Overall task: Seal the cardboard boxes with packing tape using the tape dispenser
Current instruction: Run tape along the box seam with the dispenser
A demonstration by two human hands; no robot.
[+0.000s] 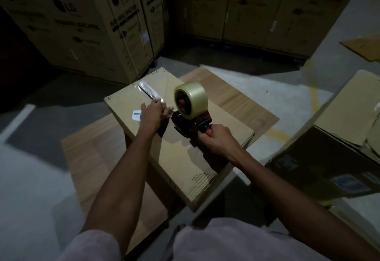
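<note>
A closed cardboard box (181, 158) stands in front of me on flat cardboard sheets. A strip of clear tape (147, 91) runs along its top seam from the far edge toward the middle. My left hand (153, 112) lies flat on the box top, its fingers pressing the tape down just ahead of the dispenser. My right hand (218, 137) grips the red handle of the tape dispenser (190, 114), which sits on the seam at the middle of the box. A roll of clear tape (190, 101) is mounted on it.
Flattened cardboard sheets (236, 100) lie under the box on the concrete floor. Another cardboard box (337, 149) sits close on the right. Tall printed cartons (86, 24) form a wall at the back. A loose cardboard piece (364, 48) lies far right.
</note>
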